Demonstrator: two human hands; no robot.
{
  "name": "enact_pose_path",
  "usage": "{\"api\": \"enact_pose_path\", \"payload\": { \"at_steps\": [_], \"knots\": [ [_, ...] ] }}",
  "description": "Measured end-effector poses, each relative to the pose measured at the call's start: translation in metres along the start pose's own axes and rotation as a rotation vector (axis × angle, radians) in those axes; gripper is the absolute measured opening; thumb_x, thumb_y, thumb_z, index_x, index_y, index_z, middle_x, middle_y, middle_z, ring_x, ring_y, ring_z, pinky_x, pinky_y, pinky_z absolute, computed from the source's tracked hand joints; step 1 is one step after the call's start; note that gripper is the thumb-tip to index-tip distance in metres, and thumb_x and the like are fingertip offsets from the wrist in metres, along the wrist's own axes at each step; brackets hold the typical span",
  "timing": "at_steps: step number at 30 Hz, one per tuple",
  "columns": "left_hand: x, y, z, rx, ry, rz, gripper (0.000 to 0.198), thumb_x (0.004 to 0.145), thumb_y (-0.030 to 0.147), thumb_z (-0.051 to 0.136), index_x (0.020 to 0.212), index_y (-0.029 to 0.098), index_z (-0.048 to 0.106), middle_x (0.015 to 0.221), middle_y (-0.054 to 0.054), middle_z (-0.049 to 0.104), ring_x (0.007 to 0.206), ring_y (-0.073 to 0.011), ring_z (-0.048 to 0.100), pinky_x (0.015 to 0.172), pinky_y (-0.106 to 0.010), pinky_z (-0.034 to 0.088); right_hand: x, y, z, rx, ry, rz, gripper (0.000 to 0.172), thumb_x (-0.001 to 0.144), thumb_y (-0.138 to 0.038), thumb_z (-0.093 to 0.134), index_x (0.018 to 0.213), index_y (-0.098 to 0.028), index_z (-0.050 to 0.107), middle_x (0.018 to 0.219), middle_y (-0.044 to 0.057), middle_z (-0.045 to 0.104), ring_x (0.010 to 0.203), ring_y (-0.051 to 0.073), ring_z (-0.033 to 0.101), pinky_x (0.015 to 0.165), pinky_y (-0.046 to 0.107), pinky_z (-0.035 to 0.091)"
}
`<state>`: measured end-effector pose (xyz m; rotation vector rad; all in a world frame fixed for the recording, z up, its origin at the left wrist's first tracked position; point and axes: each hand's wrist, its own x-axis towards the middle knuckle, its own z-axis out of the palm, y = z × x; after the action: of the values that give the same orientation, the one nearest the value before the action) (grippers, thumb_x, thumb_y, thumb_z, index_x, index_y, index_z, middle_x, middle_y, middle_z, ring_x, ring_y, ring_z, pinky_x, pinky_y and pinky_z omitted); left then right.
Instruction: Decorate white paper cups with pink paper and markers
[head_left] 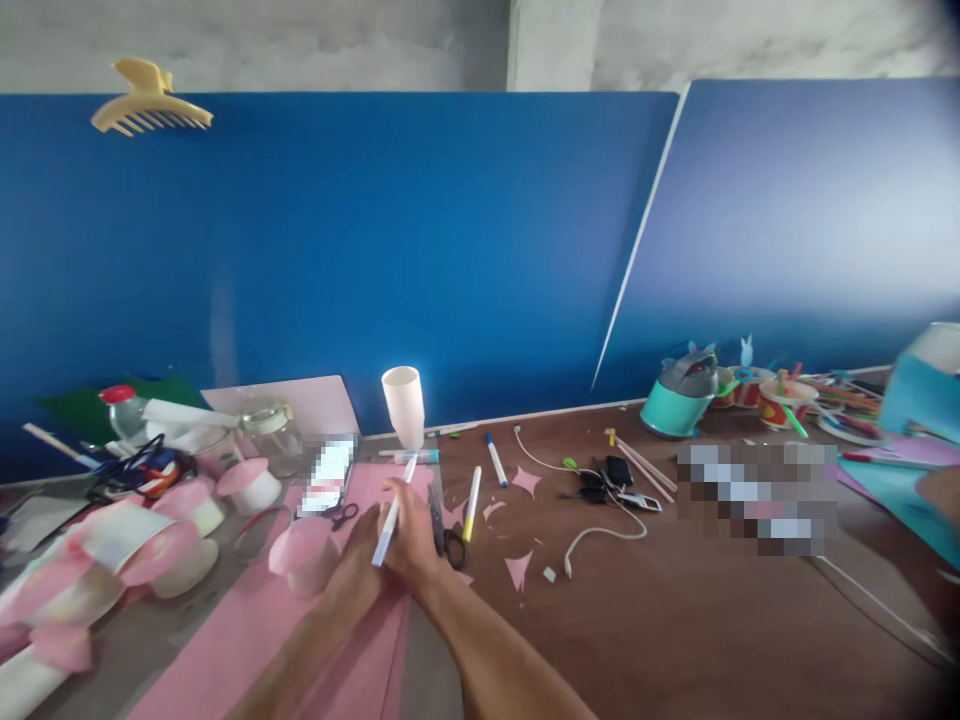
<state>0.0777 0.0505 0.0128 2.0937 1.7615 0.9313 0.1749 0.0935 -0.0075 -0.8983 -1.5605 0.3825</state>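
Held in my right hand (409,530) is a slim white marker (396,512), slanting across the fingers with a pale bluish lower end. My left hand (364,550) is right beside it, touching or nearly so. Its fingers are mostly hidden, so I cannot tell whether they grip anything. Both hands are over the pink paper (225,640). A paper cup with a pink round piece on it (300,560) stands just left of my left hand. Black-handled scissors (453,548) lie right of my right hand, near a yellow-capped marker (472,503).
Several pink-topped cups (169,550) crowd the left. A stack of white cups (405,405) stands by the blue partition (450,250). A phone (328,475), a blue-capped marker (496,460), pink scraps (526,482), keys (607,485) and a white cable (600,532) lie about. Another person's arm (941,500) shows at right.
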Motion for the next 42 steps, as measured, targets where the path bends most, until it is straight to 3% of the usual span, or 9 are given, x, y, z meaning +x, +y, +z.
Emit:
{"api": "enact_pose_path", "payload": {
  "at_steps": [3,7,13,19,24,28,36,39,42],
  "knots": [
    [-0.025,-0.003,-0.011,0.033,-0.075,0.073,0.029,0.089,0.022,0.045,0.091,0.021,0.075,0.090,-0.007,0.077,0.104,-0.0277,0.071,0.096,-0.039,0.059,0.002,0.002,-0.003,-0.023,-0.025,-0.011,0.041,0.081,-0.012,0.055,0.120,-0.022,0.065,0.102,0.008,0.075,0.087,0.024,0.073,0.079,0.037,0.061],
    [-0.052,-0.020,-0.010,0.160,-0.099,0.245,0.031,0.095,0.025,0.049,0.112,0.024,0.074,0.121,-0.011,0.075,0.121,-0.0329,0.066,0.106,-0.051,0.054,0.005,0.006,-0.009,-0.044,0.002,0.004,0.041,0.084,-0.011,0.050,0.122,-0.021,0.063,0.106,0.009,0.075,0.093,0.023,0.073,0.084,0.036,0.061],
    [-0.077,-0.026,-0.009,0.229,-0.134,0.340,0.042,0.099,0.023,0.046,0.137,0.024,0.062,0.141,-0.012,0.066,0.133,-0.0292,0.059,0.112,-0.046,0.051,0.002,0.010,-0.013,-0.005,-0.004,-0.006,0.034,0.088,-0.015,0.047,0.117,-0.019,0.064,0.106,0.010,0.074,0.092,0.024,0.073,0.082,0.038,0.061],
    [-0.111,-0.030,-0.070,0.168,-0.337,0.450,0.058,0.099,0.018,0.046,0.155,0.033,0.042,0.158,-0.006,0.051,0.148,-0.0258,0.044,0.123,-0.049,0.037,0.000,0.015,-0.015,0.069,-0.007,0.054,0.030,0.089,-0.017,0.046,0.113,-0.019,0.064,0.105,0.009,0.073,0.090,0.022,0.072,0.080,0.036,0.058],
    [-0.166,-0.057,-0.105,0.258,-0.295,0.329,0.069,0.094,0.055,0.057,0.158,0.047,0.031,0.162,-0.002,0.042,0.152,-0.0353,0.034,0.123,-0.061,0.028,-0.001,0.015,-0.014,0.092,-0.004,0.105,0.028,0.087,-0.018,0.048,0.111,-0.020,0.062,0.103,0.008,0.073,0.081,0.020,0.070,0.074,0.035,0.056],
    [-0.174,-0.053,-0.095,0.336,-0.360,0.387,0.078,0.093,0.060,0.057,0.161,0.039,0.024,0.164,-0.007,0.037,0.153,-0.0380,0.032,0.121,-0.060,0.033,-0.001,0.014,-0.016,0.090,-0.001,0.126,0.027,0.086,-0.020,0.050,0.110,-0.022,0.062,0.105,0.007,0.073,0.091,0.021,0.070,0.081,0.037,0.056],
    [-0.163,-0.033,-0.030,0.301,-0.289,0.292,0.078,0.091,0.060,0.060,0.158,0.029,0.037,0.164,-0.019,0.036,0.150,-0.0497,0.031,0.111,-0.074,0.036,0.002,0.010,-0.023,0.045,0.002,0.082,0.027,0.090,-0.020,0.047,0.112,-0.020,0.061,0.106,0.008,0.071,0.089,0.021,0.069,0.083,0.039,0.056],
    [-0.165,-0.037,-0.027,0.128,-0.142,0.246,0.054,0.097,0.043,0.055,0.149,0.030,0.051,0.156,-0.014,0.053,0.147,-0.0404,0.042,0.114,-0.065,0.042,0.001,0.005,-0.022,0.028,-0.029,0.004,0.027,0.091,-0.020,0.047,0.113,-0.019,0.063,0.103,0.009,0.073,0.090,0.023,0.070,0.082,0.039,0.057],
    [-0.151,-0.027,-0.045,-0.219,-0.071,0.023,0.032,0.098,0.039,0.052,0.125,0.031,0.068,0.131,-0.010,0.072,0.129,-0.0314,0.063,0.105,-0.046,0.056,-0.001,-0.003,-0.019,0.019,-0.083,-0.071,0.028,0.091,-0.021,0.050,0.115,-0.019,0.065,0.104,0.009,0.074,0.089,0.025,0.070,0.083,0.043,0.057]
  ]
}}
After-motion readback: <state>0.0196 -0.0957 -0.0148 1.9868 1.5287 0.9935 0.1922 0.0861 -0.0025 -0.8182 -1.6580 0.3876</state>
